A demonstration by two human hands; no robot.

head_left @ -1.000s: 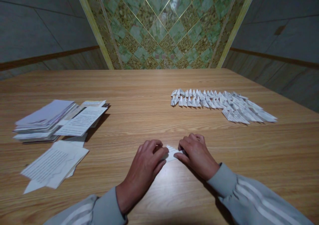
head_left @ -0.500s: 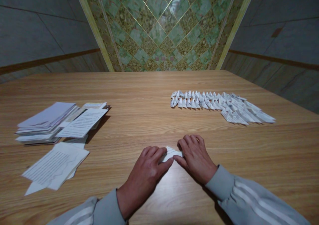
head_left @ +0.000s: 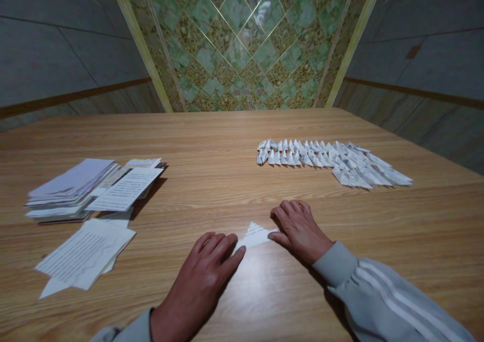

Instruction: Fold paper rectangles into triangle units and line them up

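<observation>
A small folded triangle of printed paper [head_left: 254, 235] lies flat on the wooden table [head_left: 227, 180] between my hands. My left hand [head_left: 206, 274] lies flat, fingers stretched, its fingertips touching the triangle's left corner. My right hand [head_left: 298, 228] rests with curled fingers, thumb pressing the triangle's right corner onto the table. Both wrists wear grey sleeves with white stripes.
A row of several folded paper pieces [head_left: 328, 160] lies at the right rear. A stack of printed sheets [head_left: 86, 188] sits at the left, with loose cut sheets [head_left: 81, 253] in front of it. A green tiled wall panel rises behind the table.
My left hand has slid back toward me and flattened, uncovering the paper triangle. My right hand has stayed at the triangle's right corner.
</observation>
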